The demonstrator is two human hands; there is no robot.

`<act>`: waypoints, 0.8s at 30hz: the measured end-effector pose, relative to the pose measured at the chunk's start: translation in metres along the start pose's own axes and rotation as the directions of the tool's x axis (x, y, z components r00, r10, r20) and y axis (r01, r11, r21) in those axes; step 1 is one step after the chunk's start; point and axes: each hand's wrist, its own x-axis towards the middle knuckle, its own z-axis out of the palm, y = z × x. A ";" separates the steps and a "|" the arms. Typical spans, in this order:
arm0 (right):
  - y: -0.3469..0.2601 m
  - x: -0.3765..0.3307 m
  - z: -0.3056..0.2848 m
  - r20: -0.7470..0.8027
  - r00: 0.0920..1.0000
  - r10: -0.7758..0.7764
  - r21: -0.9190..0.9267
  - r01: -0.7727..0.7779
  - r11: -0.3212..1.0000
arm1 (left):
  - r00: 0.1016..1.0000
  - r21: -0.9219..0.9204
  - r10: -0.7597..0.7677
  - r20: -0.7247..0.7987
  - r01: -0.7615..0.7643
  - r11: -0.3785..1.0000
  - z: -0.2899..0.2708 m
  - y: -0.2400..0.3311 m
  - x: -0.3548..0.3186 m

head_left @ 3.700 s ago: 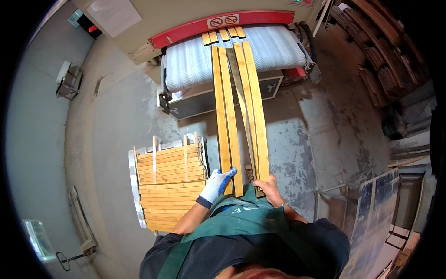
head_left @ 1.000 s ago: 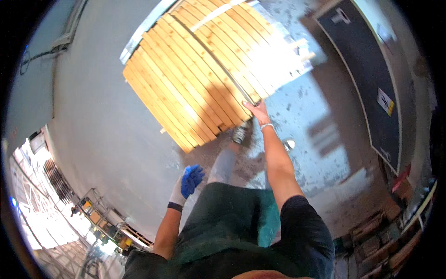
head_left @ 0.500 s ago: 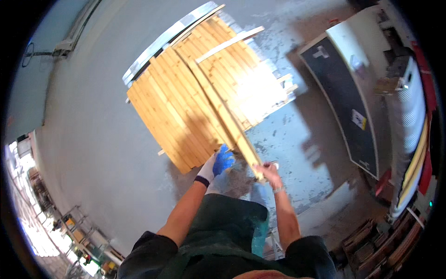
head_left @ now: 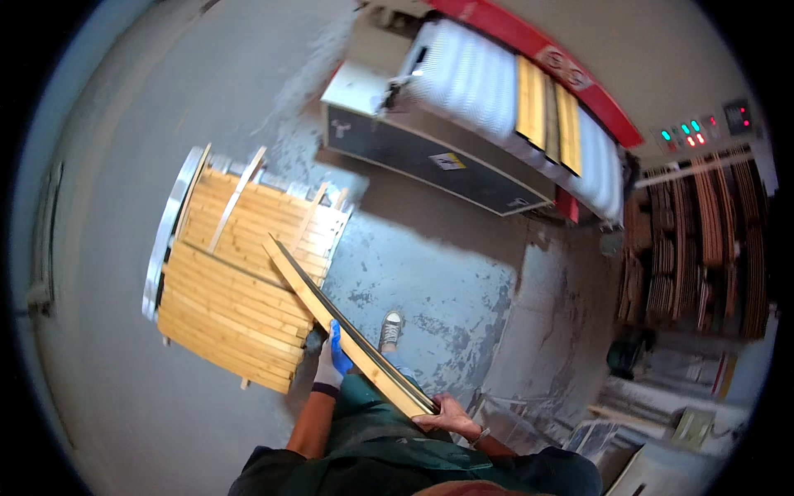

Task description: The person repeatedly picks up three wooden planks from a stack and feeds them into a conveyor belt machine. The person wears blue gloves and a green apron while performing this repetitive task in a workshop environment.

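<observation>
Your wooden slats (head_left: 347,331) run diagonally, far end pointing up-left over the slat stack (head_left: 236,289). Your left hand (head_left: 333,357), gloved, wraps them midway; your right hand (head_left: 447,416) grips the near end. The machine (head_left: 463,140) stands well apart, up-right.

Woodworking workshop: roller machine (head_left: 496,107), stacked wooden slats (head_left: 231,306), dusty concrete floor (head_left: 430,273)
</observation>
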 end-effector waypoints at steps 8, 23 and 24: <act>-0.003 -0.048 0.024 -0.397 0.890 -0.224 -0.313 0.098 0.945 | 0.954 0.174 0.166 0.248 -0.212 0.962 0.164 0.059 -0.071; 0.023 -0.054 -0.012 -0.565 0.798 -0.209 0.709 0.599 0.373 | 0.582 0.561 0.031 0.813 -0.796 0.228 0.340 0.008 -0.088; 0.021 -0.058 -0.013 -0.534 0.827 -0.175 0.775 0.562 0.289 | 0.668 0.603 -0.058 0.742 -0.627 0.493 0.332 0.004 -0.090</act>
